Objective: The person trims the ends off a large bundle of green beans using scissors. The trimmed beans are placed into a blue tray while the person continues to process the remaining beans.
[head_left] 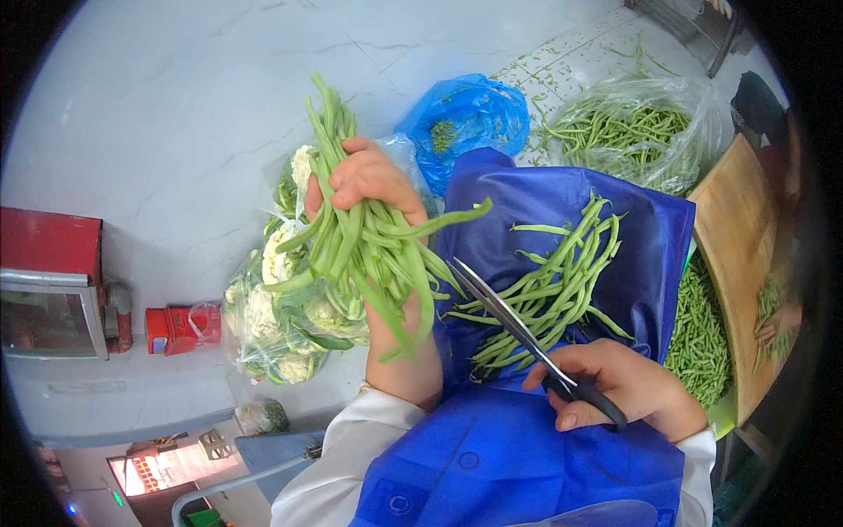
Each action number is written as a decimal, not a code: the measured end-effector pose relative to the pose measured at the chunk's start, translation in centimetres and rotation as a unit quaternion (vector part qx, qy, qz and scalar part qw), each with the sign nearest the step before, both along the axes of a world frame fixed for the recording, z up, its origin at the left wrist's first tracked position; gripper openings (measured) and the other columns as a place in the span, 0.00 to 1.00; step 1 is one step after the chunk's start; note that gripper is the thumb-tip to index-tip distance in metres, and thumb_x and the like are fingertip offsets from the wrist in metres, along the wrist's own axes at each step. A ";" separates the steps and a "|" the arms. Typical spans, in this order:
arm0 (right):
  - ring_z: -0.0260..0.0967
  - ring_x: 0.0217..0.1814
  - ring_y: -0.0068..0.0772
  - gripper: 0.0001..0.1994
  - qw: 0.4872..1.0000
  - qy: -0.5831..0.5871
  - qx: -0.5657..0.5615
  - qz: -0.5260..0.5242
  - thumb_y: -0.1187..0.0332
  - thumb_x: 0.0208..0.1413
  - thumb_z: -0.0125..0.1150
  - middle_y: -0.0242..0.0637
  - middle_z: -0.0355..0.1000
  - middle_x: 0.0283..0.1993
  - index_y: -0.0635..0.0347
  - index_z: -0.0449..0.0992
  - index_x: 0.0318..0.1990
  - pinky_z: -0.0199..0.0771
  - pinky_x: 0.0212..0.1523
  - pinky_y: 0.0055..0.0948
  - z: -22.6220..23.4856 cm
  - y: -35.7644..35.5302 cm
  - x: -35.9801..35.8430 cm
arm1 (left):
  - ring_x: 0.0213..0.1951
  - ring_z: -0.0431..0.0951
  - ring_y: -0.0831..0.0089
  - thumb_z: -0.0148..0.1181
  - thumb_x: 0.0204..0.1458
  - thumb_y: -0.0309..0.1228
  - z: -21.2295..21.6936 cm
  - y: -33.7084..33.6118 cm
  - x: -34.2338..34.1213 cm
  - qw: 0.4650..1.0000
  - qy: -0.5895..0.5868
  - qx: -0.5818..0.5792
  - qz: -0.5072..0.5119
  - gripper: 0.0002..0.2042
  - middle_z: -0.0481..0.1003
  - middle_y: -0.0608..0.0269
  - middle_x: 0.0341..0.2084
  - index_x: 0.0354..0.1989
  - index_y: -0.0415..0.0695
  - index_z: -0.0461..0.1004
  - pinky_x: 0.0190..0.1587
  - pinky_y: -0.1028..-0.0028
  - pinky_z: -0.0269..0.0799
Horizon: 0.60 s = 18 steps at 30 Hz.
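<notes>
My left hand [373, 180] is closed round a thick bunch of green beans [351, 233], raised left of my lap. The beans stick out above the fist and fan out below it. In my right hand [623, 382] is a pair of scissors [500, 307] with black handles. Its blades point up and left toward the lower ends of the bunch and look closed or nearly so. More green beans [562, 281] lie in a loose heap on the blue apron [654, 228] across my lap, partly behind the scissors.
A blue plastic bag [474, 97] holds green scraps. Beside it, a clear bag of long beans [623, 132] stands on the littered floor. Bagged cauliflowers [272, 307] sit at left. Cut beans [698, 329] fill a container at right, by a wooden board [738, 228] with another person's hand near it.
</notes>
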State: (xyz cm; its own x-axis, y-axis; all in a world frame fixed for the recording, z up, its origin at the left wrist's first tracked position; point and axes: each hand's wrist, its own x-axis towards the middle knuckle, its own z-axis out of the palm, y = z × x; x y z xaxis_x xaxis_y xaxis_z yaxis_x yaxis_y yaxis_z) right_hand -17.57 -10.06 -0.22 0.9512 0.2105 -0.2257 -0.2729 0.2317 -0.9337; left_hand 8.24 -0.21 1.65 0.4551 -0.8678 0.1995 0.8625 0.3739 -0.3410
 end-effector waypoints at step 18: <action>0.64 0.29 0.17 0.23 0.995 -0.021 0.086 -0.050 0.58 0.54 0.66 0.28 0.66 0.27 0.60 0.67 0.53 0.65 0.31 0.21 0.1 3.9 1.3 | 0.25 0.67 0.73 0.59 0.50 0.29 2.1 -1.2 -1.2 0.970 -0.100 0.006 0.221 0.15 0.65 0.66 0.25 0.44 0.39 0.66 0.43 0.72 0.69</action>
